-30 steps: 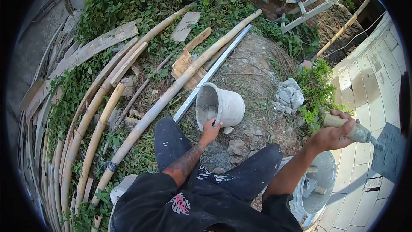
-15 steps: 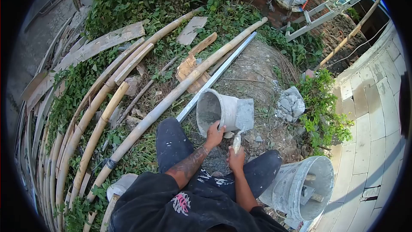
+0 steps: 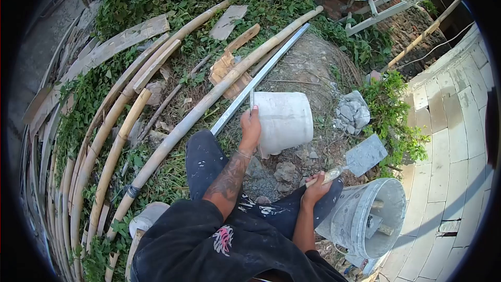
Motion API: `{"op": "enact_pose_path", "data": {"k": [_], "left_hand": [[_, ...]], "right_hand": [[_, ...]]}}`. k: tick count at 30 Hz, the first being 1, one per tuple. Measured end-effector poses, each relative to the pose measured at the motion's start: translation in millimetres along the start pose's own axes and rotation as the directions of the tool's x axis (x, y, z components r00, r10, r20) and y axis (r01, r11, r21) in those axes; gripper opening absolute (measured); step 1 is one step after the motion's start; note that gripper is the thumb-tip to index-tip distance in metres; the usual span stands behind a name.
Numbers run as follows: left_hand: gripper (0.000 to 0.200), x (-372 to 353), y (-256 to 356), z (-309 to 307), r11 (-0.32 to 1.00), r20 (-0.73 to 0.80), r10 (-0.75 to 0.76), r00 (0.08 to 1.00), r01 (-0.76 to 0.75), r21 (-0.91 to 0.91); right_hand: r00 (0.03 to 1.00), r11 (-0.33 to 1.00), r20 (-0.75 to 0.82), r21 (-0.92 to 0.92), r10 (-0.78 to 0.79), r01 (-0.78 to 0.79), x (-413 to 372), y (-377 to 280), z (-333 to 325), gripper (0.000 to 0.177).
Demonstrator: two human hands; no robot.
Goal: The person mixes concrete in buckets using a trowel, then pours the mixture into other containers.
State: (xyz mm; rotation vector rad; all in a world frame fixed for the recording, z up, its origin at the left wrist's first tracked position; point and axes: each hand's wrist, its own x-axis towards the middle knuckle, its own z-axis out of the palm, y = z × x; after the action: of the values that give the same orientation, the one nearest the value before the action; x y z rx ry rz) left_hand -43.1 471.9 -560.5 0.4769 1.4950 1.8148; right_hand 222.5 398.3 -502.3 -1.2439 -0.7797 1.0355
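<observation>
My left hand (image 3: 251, 127) grips the rim of a pale grey bucket (image 3: 285, 120), which lies tipped on its side with its mouth turned away to the left. The bucket's inside is hidden from here. In my right hand (image 3: 314, 190) is the wooden handle of a trowel (image 3: 367, 155); its flat, mortar-stained blade points up and to the right, apart from the bucket. Below the bucket, grey rubble and wet-looking mortar (image 3: 262, 178) lie on the ground between my knees.
A larger bucket (image 3: 350, 214) holding tools leans by my right knee, near the block wall (image 3: 443, 177). Bamboo poles (image 3: 209, 96) and a metal bar (image 3: 261, 79) lie to the left and ahead. A broken concrete lump (image 3: 352, 113) sits by a shrub (image 3: 394, 120). A ladder (image 3: 389, 13) stands at upper right.
The bucket has been turned so its mouth faces away and its outer side shows. The trowel has swung from beside the bucket out to the right.
</observation>
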Motion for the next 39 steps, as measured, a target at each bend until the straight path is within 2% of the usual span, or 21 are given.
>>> {"op": "enact_pose_path", "data": {"k": [1,2,4,7,10,11,14,15,16,18,19,22,23,26,29,32,33,35,36,37,39], "left_hand": [[0.036,-6,25,-11,0.955,0.025,-0.100,0.995,0.103,-0.279],[0.037,-14,51,-19,0.823,0.082,-0.189,0.978,0.204,-0.530],[0.039,-6,40,-43,0.694,0.086,-0.304,0.949,0.283,-0.662],[0.047,-9,22,-60,0.612,0.168,-0.326,0.930,0.343,-0.713],[0.052,-16,10,-62,0.560,0.205,-0.340,0.918,0.373,-0.740],[0.052,-17,6,-63,0.547,0.198,-0.350,0.916,0.371,-0.751],[0.053,-18,2,-62,0.541,0.196,-0.360,0.912,0.375,-0.752],[0.054,-19,-2,-61,0.544,0.199,-0.363,0.910,0.381,-0.748],[0.054,-18,-4,-61,0.562,0.175,-0.358,0.917,0.362,-0.744],[0.055,-14,-6,-74,0.607,0.128,-0.349,0.928,0.328,-0.724],[0.056,-13,-6,-82,0.607,0.154,-0.328,0.932,0.333,-0.722],[0.057,-14,-1,-97,0.669,0.038,-0.396,0.917,0.317,-0.672],[0.060,-16,1,-97,0.678,0.047,-0.382,0.923,0.315,-0.665],[0.063,-15,-11,-93,0.733,0.102,-0.294,0.950,0.293,-0.614],[0.065,-7,-32,-84,0.819,0.055,-0.349,0.936,0.333,-0.467],[0.067,-14,-33,-68,0.885,0.005,-0.367,0.930,0.351,-0.306],[0.061,-17,-36,-63,0.859,0.009,-0.371,0.928,0.347,-0.377],[0.062,-26,-40,-57,0.868,0.060,-0.351,0.934,0.349,-0.355],[0.063,-31,-42,-54,0.871,0.082,-0.341,0.937,0.347,-0.347],[0.062,-29,-51,-50,0.878,0.061,-0.354,0.933,0.354,-0.321],[0.060,-24,-86,-51,0.891,0.002,-0.390,0.921,0.378,-0.252]], "right_hand": [[1.000,1.000,-0.008,0.001,-0.022,0.022,2,-1,0,0.014],[0.999,0.999,-0.019,0.002,-0.045,0.045,4,-2,-1,0.015],[0.996,0.997,-0.034,-0.025,-0.080,0.079,10,-15,1,0.017],[0.992,0.989,-0.037,-0.092,-0.119,0.115,18,-67,7,0.016],[0.964,0.964,-0.038,0.029,-0.262,0.263,30,-106,19,0.017],[0.953,0.954,-0.081,0.041,-0.292,0.296,32,-113,25,0.014],[0.976,0.961,-0.087,0.177,-0.201,0.213,1,-97,60,0.015],[0.981,1.000,0.190,-0.004,0.027,-0.026,-15,-90,62,0.016],[0.868,0.949,0.402,-0.234,0.293,-0.212,-26,-84,59,0.017],[0.912,0.964,0.326,-0.168,0.250,-0.204,-24,-70,49,0.019],[0.930,0.973,0.296,-0.136,0.220,-0.187,-14,-67,46,0.019],[0.982,0.996,0.183,-0.080,0.044,-0.029,8,-85,37,0.018],[0.982,0.991,0.187,-0.119,-0.035,0.058,17,-99,36,0.020],[0.931,0.918,0.143,-0.174,-0.336,0.357,35,-148,40,0.025],[0.801,0.803,0.061,0.021,-0.596,0.595,39,-198,58,0.029],[0.763,0.754,-0.033,0.128,-0.646,0.644,33,-197,68,0.033],[0.777,0.768,0.004,0.157,-0.629,0.621,24,-172,69,0.038],[0.903,0.924,0.265,-0.091,-0.338,0.372,-11,-112,61,0.034],[0.829,0.604,0.538,-0.613,-0.154,0.510,-12,-96,43,0.030],[0.726,0.450,0.687,-0.654,0.016,0.609,-4,-70,24,0.025],[0.854,0.628,0.520,-0.674,0.031,0.388,-2,-99,31,0.027]]}}
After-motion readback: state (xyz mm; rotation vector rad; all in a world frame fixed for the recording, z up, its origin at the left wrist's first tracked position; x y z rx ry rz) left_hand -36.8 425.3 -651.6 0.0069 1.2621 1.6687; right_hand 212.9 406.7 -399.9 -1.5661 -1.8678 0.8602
